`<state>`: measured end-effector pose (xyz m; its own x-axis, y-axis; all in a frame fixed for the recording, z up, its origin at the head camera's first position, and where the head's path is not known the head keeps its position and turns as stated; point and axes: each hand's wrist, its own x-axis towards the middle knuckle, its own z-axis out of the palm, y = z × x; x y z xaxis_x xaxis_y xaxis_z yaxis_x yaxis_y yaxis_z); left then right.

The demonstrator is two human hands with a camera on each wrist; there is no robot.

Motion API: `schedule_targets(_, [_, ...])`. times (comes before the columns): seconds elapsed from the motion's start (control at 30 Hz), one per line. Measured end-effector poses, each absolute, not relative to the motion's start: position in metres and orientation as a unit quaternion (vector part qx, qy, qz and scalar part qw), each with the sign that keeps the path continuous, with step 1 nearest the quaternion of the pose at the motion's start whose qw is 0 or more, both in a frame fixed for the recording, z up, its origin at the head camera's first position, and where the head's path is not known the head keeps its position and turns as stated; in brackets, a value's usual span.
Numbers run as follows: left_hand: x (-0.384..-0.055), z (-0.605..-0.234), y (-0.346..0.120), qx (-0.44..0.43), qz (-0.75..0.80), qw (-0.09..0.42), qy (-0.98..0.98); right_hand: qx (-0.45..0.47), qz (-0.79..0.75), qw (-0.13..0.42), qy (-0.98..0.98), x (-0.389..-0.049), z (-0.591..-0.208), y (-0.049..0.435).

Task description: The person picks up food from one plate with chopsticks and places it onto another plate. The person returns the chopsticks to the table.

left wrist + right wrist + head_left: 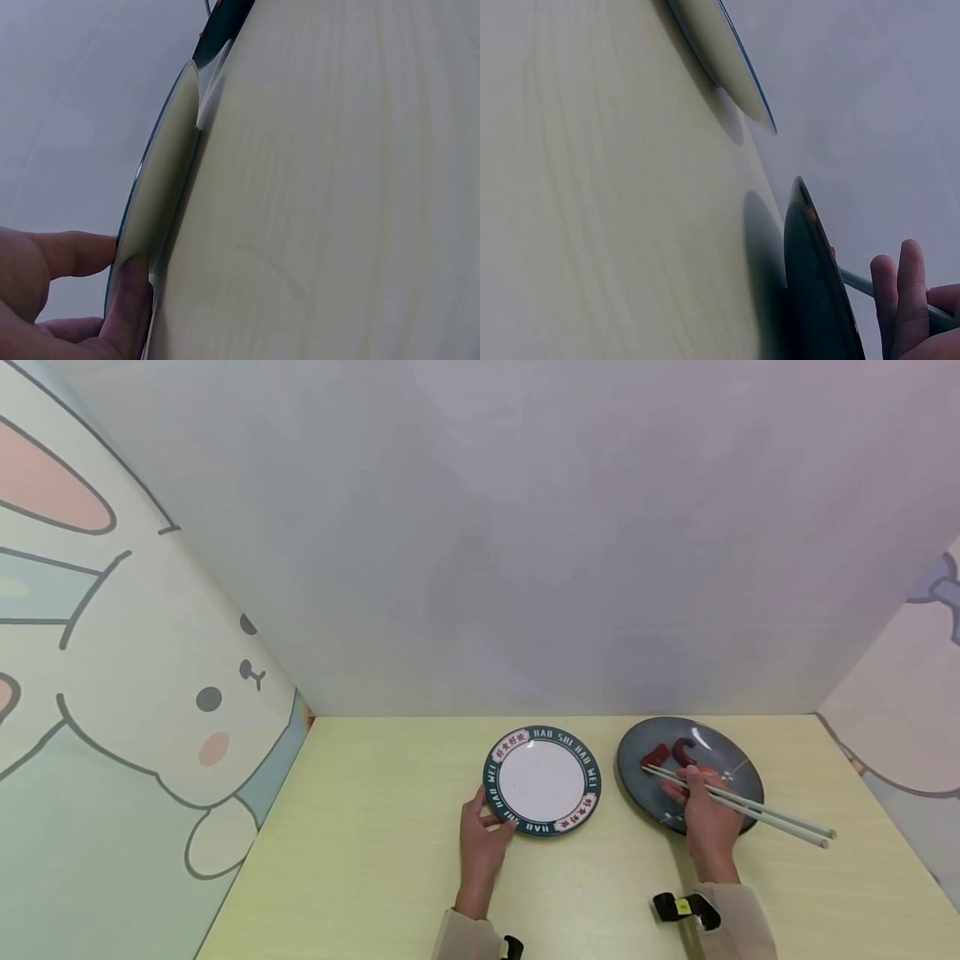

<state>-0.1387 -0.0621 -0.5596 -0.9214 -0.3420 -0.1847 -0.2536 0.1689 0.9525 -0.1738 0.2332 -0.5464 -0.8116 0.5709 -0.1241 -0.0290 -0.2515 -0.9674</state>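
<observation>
On the table lies a white plate (542, 781) with a dark green lettered rim. My left hand (482, 839) holds its lower left edge; in the left wrist view, the fingers (82, 253) pinch the plate's rim (161, 172). To the right is a dark grey plate (648, 806). Over it my right hand (708, 814) grips a pair of pale green chopsticks (780, 818), their tips at a dark red chunk (657, 755). A curled dark red piece (682, 750) lies beside that chunk. An orange-red piece (707, 772) is partly hidden by my right hand.
The pale wooden table (360, 860) runs back to a plain grey wall (525, 543). Side panels with a cartoon rabbit (165, 693) stand at left and right. A gap of bare tabletop separates the two plates.
</observation>
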Motion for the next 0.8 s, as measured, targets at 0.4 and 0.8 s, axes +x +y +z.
schedule_targets(0.4, [-0.1391, -0.5628, -0.0617, 0.196, -0.618, 0.038, -0.760, -0.227, 0.727, 0.198, -0.617, -0.1765, -0.5456, 0.2341])
schedule_targets(0.8, [-0.1386, -0.5631, -0.0615, 0.198, -0.616, 0.038, -0.762, -0.216, 0.719, 0.201, -0.630, -0.1763, -0.5466, 0.2324])
